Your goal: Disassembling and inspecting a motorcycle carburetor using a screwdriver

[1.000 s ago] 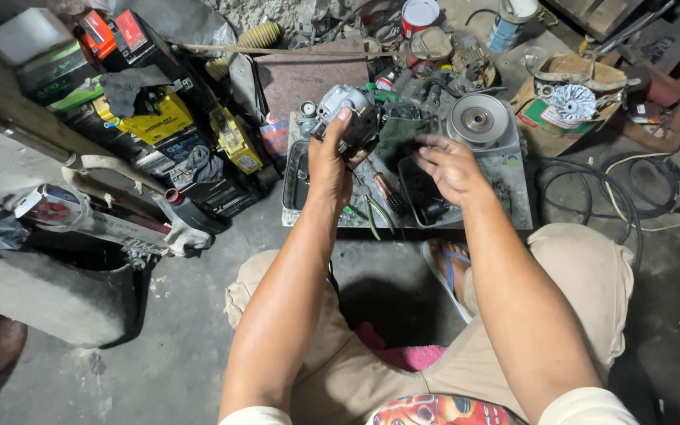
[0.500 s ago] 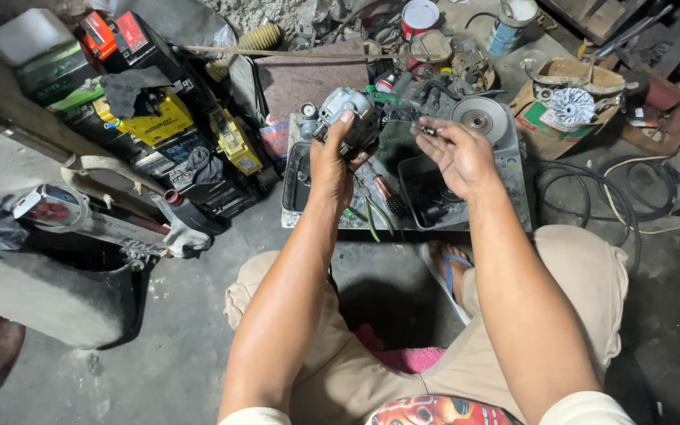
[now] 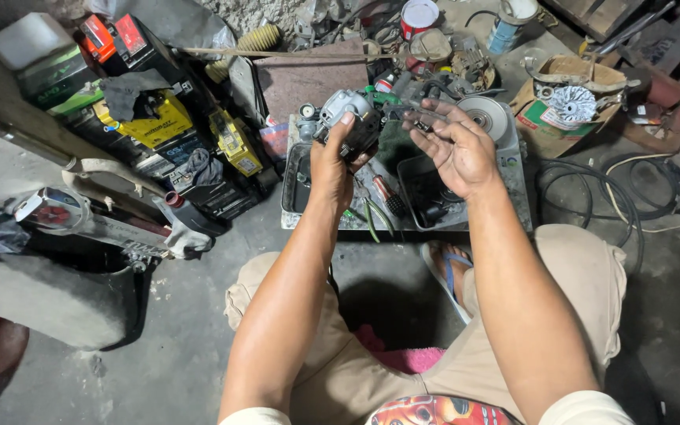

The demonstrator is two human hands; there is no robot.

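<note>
Sitting low on the floor, this person has both arms stretched out over a cluttered work area. The left hand (image 3: pixel 332 161) is wrapped around a small grey and black motor part (image 3: pixel 349 118), thumb pressed on its near side and fingers curled behind it, so it's held up off the tray with its long axis running roughly away from the body and a bit to the right. The right hand (image 3: pixel 454 145) sits just beside it, palm turned up and toward the part, fingers (image 3: pixel 434 118) loosely spread; something small and dark seems to be at the fingertips, but I can't tell what it is or whether it's pinched. The part lies straight to the left of those fingertips, a small gap apart, so the right hand is the free one closing in.

Under both hands is a shallow metal tray (image 3: pixel 513 181) with pliers (image 3: pixel 373 220) and a screwdriver (image 3: pixel 386 195) lying loose. Just beyond the right fingers sits a round grey disc (image 3: pixel 488 116). Further out, a red can (image 3: pixel 419 16) and a cardboard box (image 3: pixel 545 130), and off left a yellow battery (image 3: pixel 155 122).
</note>
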